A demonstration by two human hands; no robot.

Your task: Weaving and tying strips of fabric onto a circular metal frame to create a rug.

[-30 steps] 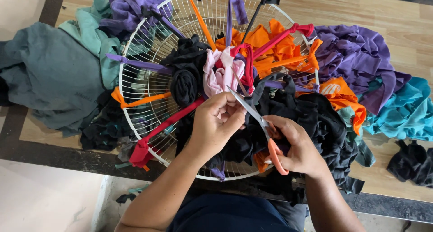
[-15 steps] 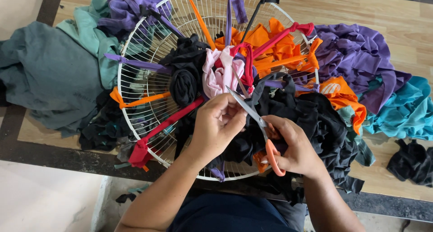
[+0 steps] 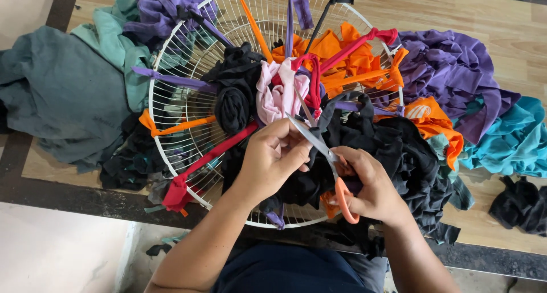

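Head view: at lower centre of the frame, the right hand (image 3: 373,190) grips orange-handled scissors (image 3: 322,156), blades parted towards the pink cloth (image 3: 276,96). The left hand (image 3: 273,159) pinches black fabric (image 3: 393,150) over the white wire fan guard (image 3: 171,88) on the table (image 3: 513,25). Cutting seems underway; closing the blades needs taut cloth.

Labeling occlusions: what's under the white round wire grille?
Under the white round wire grille: green cloth, black cloth, wooden table. Its centre is hidden by piled fabric.
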